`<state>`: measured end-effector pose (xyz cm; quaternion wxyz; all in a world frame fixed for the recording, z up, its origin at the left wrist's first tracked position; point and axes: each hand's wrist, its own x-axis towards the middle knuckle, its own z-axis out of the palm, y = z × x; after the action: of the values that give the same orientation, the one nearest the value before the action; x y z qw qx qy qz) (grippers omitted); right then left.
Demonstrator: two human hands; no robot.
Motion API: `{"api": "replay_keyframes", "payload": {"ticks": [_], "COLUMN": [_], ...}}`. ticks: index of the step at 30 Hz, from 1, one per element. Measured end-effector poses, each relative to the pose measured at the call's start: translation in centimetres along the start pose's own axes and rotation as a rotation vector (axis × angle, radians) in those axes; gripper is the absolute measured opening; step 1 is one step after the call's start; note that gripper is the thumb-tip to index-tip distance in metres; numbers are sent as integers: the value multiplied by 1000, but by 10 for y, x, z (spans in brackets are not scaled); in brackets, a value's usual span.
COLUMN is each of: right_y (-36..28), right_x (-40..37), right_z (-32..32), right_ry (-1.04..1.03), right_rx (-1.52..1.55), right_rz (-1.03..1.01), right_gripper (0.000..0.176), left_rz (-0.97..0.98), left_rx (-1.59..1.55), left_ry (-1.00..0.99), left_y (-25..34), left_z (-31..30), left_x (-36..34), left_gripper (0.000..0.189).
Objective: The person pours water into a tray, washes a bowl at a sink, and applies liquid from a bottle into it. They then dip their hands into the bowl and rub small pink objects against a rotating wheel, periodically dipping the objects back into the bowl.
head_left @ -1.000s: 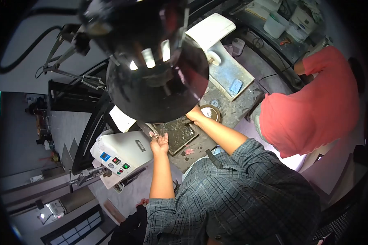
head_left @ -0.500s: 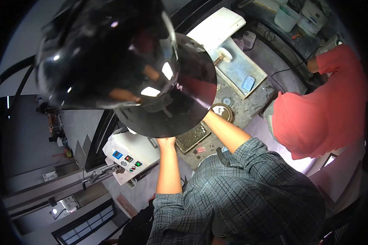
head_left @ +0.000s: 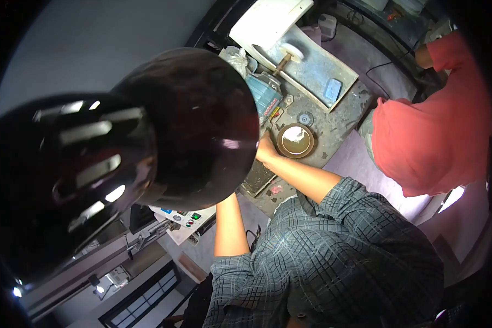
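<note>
A glossy black dome fills the left and middle of the view and covers most of the bench. My left forearm reaches up under it, and the hand itself is hidden behind it. My right hand shows only partly at the dome's edge. It lies at the top of a dark wet tray, just left of a round brown bowl with pale contents. Its fingers are hidden, so I cannot tell what it holds.
A person in a red shirt bends over the bench at the right. A grey slab with a blue sponge lies behind the bowl. A white control box with coloured buttons stands at my left.
The view has swung, and the black dome now covers more of the bench. My left hand, seen palm up a second ago, has gone behind it. My right hand stays by the bowl.
</note>
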<state>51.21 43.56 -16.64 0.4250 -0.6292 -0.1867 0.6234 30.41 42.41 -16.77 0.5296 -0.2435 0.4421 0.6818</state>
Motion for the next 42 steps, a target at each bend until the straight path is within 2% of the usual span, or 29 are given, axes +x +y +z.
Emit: {"api": "replay_keyframes", "payload": {"ticks": [2,3,4,6,7,9,10,12,13,14,16,19,25,29,31,37,42], "right_y": [-20,-19,-17,-17,-9,15,23,38,42,45,53,65,72,76,76,79,76], "right_x": [-28,-33,-40,-43,-46,-53,-53,-51,-50,-50,-50,-47,-43,-40,-41,-40,-40], "right_z": [-9,-13,-17,-30,-34,-42,-48,-57,-58,-60,-62,-60,-54,-50,-50,-49,-51], "right_ry": [-42,-100,-152,-417,-419,-395,-395,-489,-521,-527,-508,-473,-446,-421,-407,-353,-386], "right_rx": [-379,-486,-543,-618,-600,-779,-761,-862,-898,-883,-1003,-1055,-1088,-1057,-1105,-1096,-1097], "right_rz": [22,-36,-84,-8,4,-419,-409,-611,-624,-618,-764,-839,-836,-838,-845,-895,-875], "right_gripper": [90,91,88,85,85,79,79,68,59,59,50,44,35,39,32,31,35], "left_rz": [25,20,16,47,66,111,159,162,194,206,230,233,255,268,275,239,219], "left_rx": [19,11,4,34,37,75,95,132,173,182,193,236,232,257,294,380,417], "left_ry": [10,22,38,26,81,161,157,173,214,221,212,242,193,234,242,257,265], "left_y": [1,3,5,6,-6,-25,-25,-22,-27,-26,-27,-26,-25,-30,-35,-35,-30], "left_z": [1,2,1,1,13,35,35,38,44,44,46,47,41,47,53,59,61], "left_x": [-1,0,1,4,-17,-49,-49,-49,-57,-55,-57,-56,-54,-60,-64,-65,-74], "left_gripper": [29,29,30,31,31,26,28,30,31,31,31,31,28,28,27,23,28]}}
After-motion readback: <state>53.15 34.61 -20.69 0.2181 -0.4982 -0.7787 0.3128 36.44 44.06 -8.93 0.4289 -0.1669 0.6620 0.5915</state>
